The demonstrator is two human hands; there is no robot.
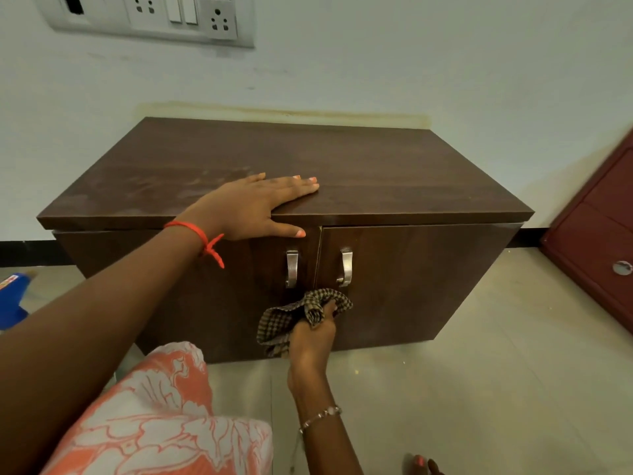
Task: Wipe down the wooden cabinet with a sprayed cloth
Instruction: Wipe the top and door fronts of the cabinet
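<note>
Patterned orange-and-white clothing (164,416) fills the bottom left, nearest the lens, below the left forearm. Left hand (255,207) lies flat and open on the cabinet top (376,173), palm down, fingers spread toward the right, thumb hooked over the front edge; it holds nothing and looks like a brace. A red thread band (202,236) circles that wrist.

Right of it and lower, right hand (313,332) is closed in a fist on a bunched checked cloth (294,315), part of which hangs loose to the left of the fist. Cloth is pressed against or just at the front of the wooden cabinet (411,286), right at the seam between the two doors, directly under the two metal handles (292,269). A beaded bracelet (320,416) sits on the right wrist.

Key relation: the door faces stand straight ahead of the right hand, which is the nearer one to them; the cabinet's long axis runs left to right, so strokes probably go sideways along the door, with most of the right door lying right of the cloth.

Cabinet top shows pale dusty smears left of the left hand. Tiled floor (479,371) below, white wall (376,63) behind with a switch panel (154,15) upper left, a reddish door (596,241) far right. Blue object (12,303) at left edge, unclear.
</note>
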